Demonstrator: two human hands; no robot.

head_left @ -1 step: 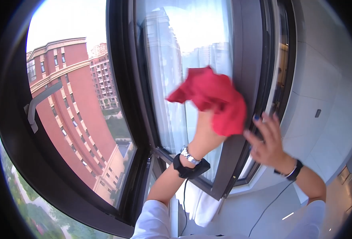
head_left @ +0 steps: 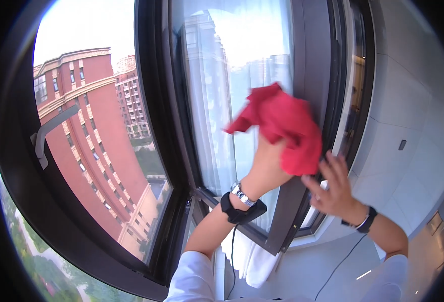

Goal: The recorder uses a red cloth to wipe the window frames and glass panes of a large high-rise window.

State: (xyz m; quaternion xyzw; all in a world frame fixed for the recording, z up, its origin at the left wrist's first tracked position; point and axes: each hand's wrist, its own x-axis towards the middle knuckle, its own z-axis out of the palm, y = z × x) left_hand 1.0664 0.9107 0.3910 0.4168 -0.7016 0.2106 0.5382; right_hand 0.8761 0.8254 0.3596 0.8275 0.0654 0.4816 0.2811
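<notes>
A red cloth is bunched in my left hand, in front of the right edge of a window pane and its dark frame. The cloth covers most of that hand's fingers, and both are a little blurred. Whether the cloth presses on the glass or the frame, I cannot tell. Close to the cloth's lower right edge is my right hand, its fingers spread and nothing in them. Its fingertips are near the cloth and the frame; I cannot tell if they touch either.
At the left is another dark-framed window with a grey handle, red-brown buildings showing beyond it. A white curtain hangs below the pane. Thin black cables run down from both wrists. A pale wall stands right.
My left hand and the red cloth have shifted slightly right and down, further over the dark frame. My right hand has moved a little left and down.
</notes>
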